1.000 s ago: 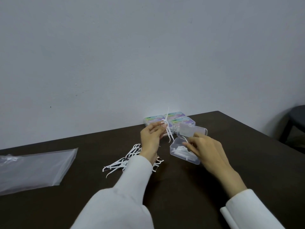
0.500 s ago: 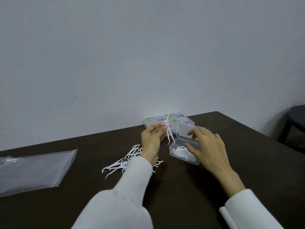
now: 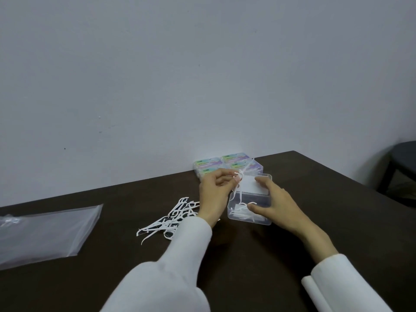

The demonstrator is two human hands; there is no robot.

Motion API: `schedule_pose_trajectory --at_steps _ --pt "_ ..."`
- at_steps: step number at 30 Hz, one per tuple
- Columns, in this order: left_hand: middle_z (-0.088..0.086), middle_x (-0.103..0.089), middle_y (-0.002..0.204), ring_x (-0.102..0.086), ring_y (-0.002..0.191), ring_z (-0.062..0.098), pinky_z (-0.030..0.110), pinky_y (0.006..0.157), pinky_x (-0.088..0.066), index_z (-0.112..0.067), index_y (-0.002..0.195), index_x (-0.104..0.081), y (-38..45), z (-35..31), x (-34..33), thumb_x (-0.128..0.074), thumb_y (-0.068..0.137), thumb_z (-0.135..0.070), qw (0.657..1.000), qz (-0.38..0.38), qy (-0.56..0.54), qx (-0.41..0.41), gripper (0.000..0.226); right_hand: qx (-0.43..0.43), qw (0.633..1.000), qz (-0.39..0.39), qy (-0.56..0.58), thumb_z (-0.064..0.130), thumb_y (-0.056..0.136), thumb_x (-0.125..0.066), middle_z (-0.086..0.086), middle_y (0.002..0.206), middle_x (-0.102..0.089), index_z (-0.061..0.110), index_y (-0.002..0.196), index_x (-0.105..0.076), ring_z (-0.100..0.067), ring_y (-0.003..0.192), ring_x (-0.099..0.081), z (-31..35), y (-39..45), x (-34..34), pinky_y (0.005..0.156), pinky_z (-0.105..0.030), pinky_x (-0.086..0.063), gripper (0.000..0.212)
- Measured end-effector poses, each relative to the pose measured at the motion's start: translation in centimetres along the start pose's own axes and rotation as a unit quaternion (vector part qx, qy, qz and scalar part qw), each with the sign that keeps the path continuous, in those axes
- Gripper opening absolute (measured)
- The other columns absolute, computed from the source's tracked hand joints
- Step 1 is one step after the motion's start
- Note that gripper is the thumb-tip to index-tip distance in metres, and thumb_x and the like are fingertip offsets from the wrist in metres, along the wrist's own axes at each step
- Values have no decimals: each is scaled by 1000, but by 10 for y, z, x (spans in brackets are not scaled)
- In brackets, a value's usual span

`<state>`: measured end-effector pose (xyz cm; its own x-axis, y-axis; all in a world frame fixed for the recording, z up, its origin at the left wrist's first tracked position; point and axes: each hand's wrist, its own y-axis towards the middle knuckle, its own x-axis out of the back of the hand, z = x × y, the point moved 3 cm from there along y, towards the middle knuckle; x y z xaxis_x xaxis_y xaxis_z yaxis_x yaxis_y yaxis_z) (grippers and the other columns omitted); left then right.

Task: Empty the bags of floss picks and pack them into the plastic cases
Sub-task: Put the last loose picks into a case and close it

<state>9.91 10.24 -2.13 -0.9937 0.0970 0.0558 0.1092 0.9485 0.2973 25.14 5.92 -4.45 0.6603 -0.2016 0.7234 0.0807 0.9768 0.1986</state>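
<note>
Open clear case on tabletop, centre right, lid tipped up at the far side; a few white picks already lying flat inside near the front wall. Small bunch of floss picks pinched between thumb and fingertips of left hand, held just above the case's left rim, tails hanging down toward the opening, one handle sticking up and away. Grip narrow, closed on the bunch. Right hand spread over the case: thumb pressing down on the picks inside, fingers reaching to the lid; flat and steadying, not closed around anything.

Judged step: loading the held bunch into the case. To do well:
- keep right hand bracing the case so the light plastic does not skid
- turn bunch so handles run along the long side before release; crossed picks likely to snag and stop the lid shutting
- lower until the tails touch the floor of the case, then let go; dropping from height risks scatter
- lift right thumb clear just as the bunch comes in

Loose pile of picks on tabletop left of left wrist, partly hidden by sleeve; plenty left to pack. Stack of labelled cases against the wall behind the hands, lids shut. Emptied clear bag flat at far left
</note>
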Motion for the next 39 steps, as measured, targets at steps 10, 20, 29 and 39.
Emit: schedule_pose_trajectory --at_steps 10,20,29,39 --pt "-7 -72 89 -65 81 0 16 78 -51 -18 94 -75 -6 13 -11 -69 83 -13 971 71 199 -109 13 42 989 -92 109 17 84 -65 6 107 -59 26 123 -48 -8 99 -56 1 -3 15 85 -13 -45 43" --pt "-5 -70 96 -62 85 -5 6 77 -46 -15 102 -71 -9 18 -12 -64 87 -12 978 82 167 -94 17 48 991 -74 97 5 81 -68 2 82 -68 19 85 -67 -6 75 -66 4 -4 17 67 -11 -53 15" --pt "0 -71 94 -66 90 4 13 82 -49 -13 101 -68 -17 13 -4 -54 92 -5 987 65 130 -68 19 107 990 -76 -55 20 82 -66 19 80 -66 31 85 -67 2 77 -62 10 -2 9 91 -40 -49 11" --pt "-7 -72 83 -67 83 0 18 85 -50 -21 91 -68 -29 1 47 -53 89 -1 981 64 162 -85 25 213 971 -45 -98 18 80 -63 17 92 -56 30 96 -60 0 85 -48 47 -14 -8 85 -25 -38 20"
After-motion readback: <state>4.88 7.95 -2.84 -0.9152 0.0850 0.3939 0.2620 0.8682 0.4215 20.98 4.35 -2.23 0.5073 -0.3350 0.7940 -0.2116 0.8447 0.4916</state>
